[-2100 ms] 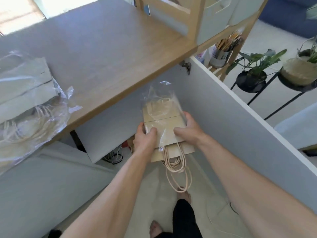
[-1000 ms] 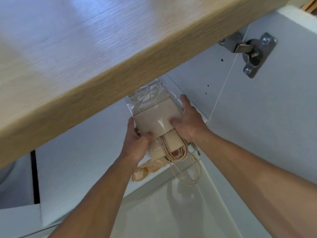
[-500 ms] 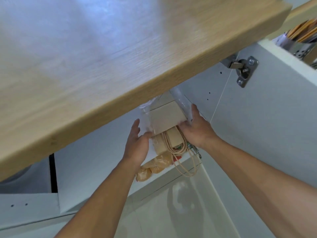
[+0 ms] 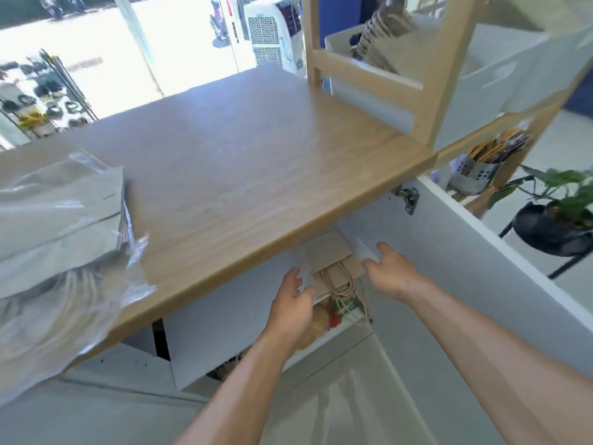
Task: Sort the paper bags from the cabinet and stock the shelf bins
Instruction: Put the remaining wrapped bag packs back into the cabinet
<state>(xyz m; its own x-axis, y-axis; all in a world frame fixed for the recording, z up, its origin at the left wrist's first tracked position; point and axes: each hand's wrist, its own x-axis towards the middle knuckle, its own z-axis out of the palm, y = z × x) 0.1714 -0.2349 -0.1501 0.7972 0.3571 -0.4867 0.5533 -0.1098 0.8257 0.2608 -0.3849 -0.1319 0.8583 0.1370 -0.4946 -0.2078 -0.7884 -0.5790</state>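
Both hands are on the pack of paper bags, just inside the mouth of the cabinet. The left hand has its thumb over the near left edge and its fingers round the side. The right hand pinches the right edge, thumb on top. So the grip is a two-sided clamp with the pack held flat between the palms. The clear wrap blurs the edges from here, so how deep the fingers reach I can't quite say.

The counter overhangs directly above the grip, and the far end of the pack is hidden under its lip. To my mind the thing to do is bring the pack straight back toward the body and low. It should lift only once it is out from under that edge, or the wrap may snag. The cord handles dangle below the grip, over some packets I can't make out, so a slow pull should keep them from hooking anything. The open cabinet door stands close on the right of the grip and leaves that elbow little room.

Well to the left of the grip and higher, a wrapped stack lies on the counter, with bare counter beside it. The shelf bins sit up and to the right.
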